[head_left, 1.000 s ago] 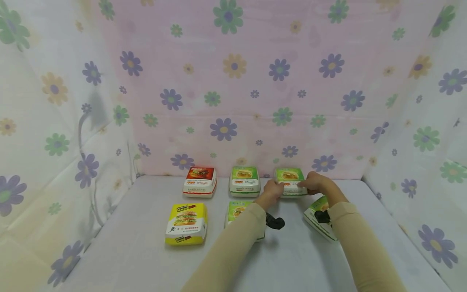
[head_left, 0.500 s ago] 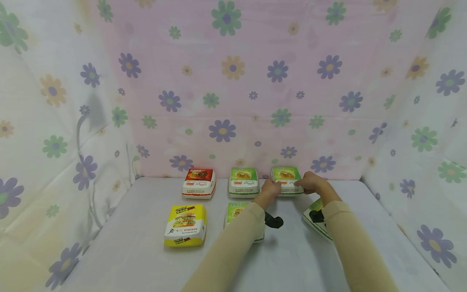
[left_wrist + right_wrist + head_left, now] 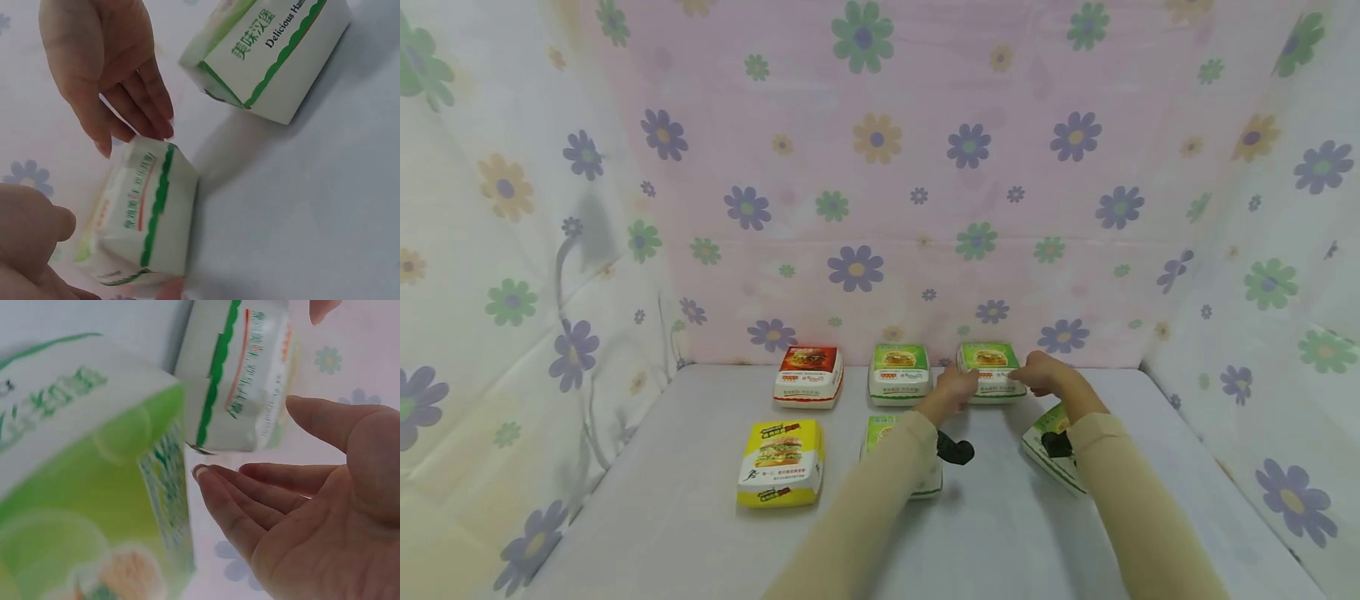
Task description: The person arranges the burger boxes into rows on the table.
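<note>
A green-and-white burger box [image 3: 989, 367] stands at the right end of the back row, against the backdrop. My left hand [image 3: 946, 395] is beside its front left corner. In the left wrist view the thumb [image 3: 61, 224] is apart from the box, and a fingertip shows close to its near end; contact cannot be made out. My right hand [image 3: 1054, 380] is at the box's right side. Its fingers [image 3: 228, 509] are extended and loosely bent, with a gap between thumb and box in the right wrist view.
Another green burger box [image 3: 900, 373] and a red one [image 3: 808, 375] continue the back row. In front lie a yellow burger box [image 3: 781, 463] and a green one [image 3: 880, 432] partly behind my left forearm. A tilted green box [image 3: 1051, 450] is partly behind my right wrist.
The back right box has shifted slightly left and sits straighter beside its neighbour. Both hands have since eased a little away from its sides. The other boxes stay where they were.
</note>
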`<control>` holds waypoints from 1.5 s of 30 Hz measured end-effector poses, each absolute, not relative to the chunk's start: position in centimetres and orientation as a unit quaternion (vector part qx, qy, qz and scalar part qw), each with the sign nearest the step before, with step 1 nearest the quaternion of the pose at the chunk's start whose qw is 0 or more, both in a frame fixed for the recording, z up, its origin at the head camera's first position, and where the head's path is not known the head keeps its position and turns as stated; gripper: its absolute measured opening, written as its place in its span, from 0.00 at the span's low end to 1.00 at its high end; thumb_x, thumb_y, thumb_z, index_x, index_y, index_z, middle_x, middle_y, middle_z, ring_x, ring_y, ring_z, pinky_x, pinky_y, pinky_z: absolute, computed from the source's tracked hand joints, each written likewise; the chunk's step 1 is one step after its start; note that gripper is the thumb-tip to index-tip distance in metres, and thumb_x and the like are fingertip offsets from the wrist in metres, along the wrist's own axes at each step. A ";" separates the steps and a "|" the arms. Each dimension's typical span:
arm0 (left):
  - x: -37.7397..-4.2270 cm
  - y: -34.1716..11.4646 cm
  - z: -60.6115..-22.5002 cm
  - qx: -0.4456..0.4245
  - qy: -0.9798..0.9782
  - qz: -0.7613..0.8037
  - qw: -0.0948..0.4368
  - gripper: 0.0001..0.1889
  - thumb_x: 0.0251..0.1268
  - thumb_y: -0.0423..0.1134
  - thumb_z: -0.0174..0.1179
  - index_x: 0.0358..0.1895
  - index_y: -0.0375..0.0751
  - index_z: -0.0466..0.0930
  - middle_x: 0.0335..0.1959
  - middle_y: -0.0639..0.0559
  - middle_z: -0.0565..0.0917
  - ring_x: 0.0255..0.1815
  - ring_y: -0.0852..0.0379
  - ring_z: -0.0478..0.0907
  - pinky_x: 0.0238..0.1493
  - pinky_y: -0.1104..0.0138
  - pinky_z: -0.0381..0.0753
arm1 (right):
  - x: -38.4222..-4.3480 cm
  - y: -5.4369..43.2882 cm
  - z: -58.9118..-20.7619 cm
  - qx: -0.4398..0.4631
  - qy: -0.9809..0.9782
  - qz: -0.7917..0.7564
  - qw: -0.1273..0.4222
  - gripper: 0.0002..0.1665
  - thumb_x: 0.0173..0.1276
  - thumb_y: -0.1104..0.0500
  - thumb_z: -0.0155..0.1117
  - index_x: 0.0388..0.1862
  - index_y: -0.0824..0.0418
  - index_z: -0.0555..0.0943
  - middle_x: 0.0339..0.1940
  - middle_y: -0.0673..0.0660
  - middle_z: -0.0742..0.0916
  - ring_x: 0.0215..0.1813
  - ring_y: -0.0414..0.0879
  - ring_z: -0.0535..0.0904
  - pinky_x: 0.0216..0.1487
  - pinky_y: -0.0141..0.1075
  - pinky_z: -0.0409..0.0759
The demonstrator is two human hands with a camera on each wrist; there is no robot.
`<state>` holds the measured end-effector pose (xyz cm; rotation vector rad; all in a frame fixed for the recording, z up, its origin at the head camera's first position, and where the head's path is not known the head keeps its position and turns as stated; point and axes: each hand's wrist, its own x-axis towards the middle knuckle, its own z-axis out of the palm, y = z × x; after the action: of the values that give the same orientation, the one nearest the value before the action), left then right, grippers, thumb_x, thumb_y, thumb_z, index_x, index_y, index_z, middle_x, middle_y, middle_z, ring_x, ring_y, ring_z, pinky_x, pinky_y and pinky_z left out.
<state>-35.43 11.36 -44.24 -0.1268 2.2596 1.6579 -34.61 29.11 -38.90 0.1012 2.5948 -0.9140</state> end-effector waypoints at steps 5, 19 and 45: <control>-34.6 10.6 -42.6 -0.006 0.828 0.533 0.173 0.39 0.80 0.52 0.52 0.81 0.33 0.49 0.79 0.34 0.56 0.67 0.40 0.72 0.58 0.52 0.82 | -33.2 29.6 -37.3 -0.015 0.947 -0.265 0.179 0.24 0.80 0.55 0.51 0.49 0.81 0.71 0.46 0.71 0.77 0.46 0.59 0.77 0.52 0.50 0.81; -30.8 8.5 -39.9 0.133 0.851 0.483 0.158 0.45 0.80 0.56 0.52 0.83 0.33 0.38 0.84 0.35 0.43 0.84 0.43 0.39 0.81 0.50 0.51 | -28.1 31.6 -34.7 -0.074 0.958 -0.245 0.130 0.39 0.80 0.49 0.54 0.71 0.80 0.62 0.66 0.81 0.73 0.66 0.75 0.70 0.60 0.63 0.76; -21.8 13.2 -44.2 0.113 0.847 0.485 0.189 0.44 0.72 0.59 0.60 0.81 0.39 0.53 0.78 0.40 0.62 0.78 0.46 0.62 0.75 0.54 0.67 | -24.0 41.1 -40.0 -0.073 0.935 -0.302 0.172 0.40 0.82 0.45 0.51 0.72 0.80 0.62 0.67 0.82 0.72 0.69 0.80 0.64 0.57 0.68 0.74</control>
<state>-21.81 13.20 -44.24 0.3187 2.3809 1.3632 -23.99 41.13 -40.02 -0.2058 2.6533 -0.8571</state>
